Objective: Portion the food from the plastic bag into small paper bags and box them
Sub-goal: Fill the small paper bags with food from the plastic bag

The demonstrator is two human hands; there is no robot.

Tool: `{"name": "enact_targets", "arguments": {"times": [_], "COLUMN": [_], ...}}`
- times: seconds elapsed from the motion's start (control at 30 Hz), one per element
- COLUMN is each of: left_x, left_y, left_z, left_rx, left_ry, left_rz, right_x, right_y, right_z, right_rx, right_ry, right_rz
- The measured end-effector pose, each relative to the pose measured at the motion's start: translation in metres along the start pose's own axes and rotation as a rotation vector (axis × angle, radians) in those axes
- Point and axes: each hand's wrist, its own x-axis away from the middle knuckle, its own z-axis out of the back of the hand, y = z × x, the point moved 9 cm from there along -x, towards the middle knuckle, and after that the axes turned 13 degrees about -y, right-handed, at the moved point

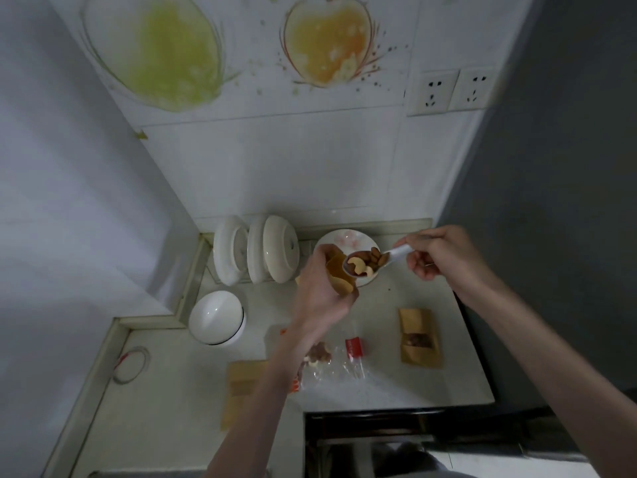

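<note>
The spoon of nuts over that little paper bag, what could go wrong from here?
1. The spoon is heaped with nuts and the paper bag in the left hand has a narrow mouth, so some may spill onto the plate or counter.
2. The right hand holds the handle's far end, so a wobble could tip it.

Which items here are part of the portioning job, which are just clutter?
In use: left hand gripping open paper bag; right hand holding spoon of nuts; plastic bag; filled paper bag; spare paper bags; plate.

Lying about: racked dishes; upturned bowl; wire loop; wall sockets.
</note>
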Motion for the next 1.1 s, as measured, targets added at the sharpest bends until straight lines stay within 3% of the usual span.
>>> {"name": "enact_targets", "arguments": {"times": [0.57,1.1], "left_x": [0.005,0.007], "left_y": [0.041,0.039], "left_z": [0.007,-0.005], "left_rx": [0.008,0.017], "left_ry": [0.031,-0.016], "left_rz": [-0.124,-0.12], "right_x": [0.002,0.017], "right_y": [-0.014,-0.022], "right_z": [0.007,0.006], "right_rx": [0.04,0.119], "right_ry": [0.0,0.04], "right_rz": [0.056,0.046]}}
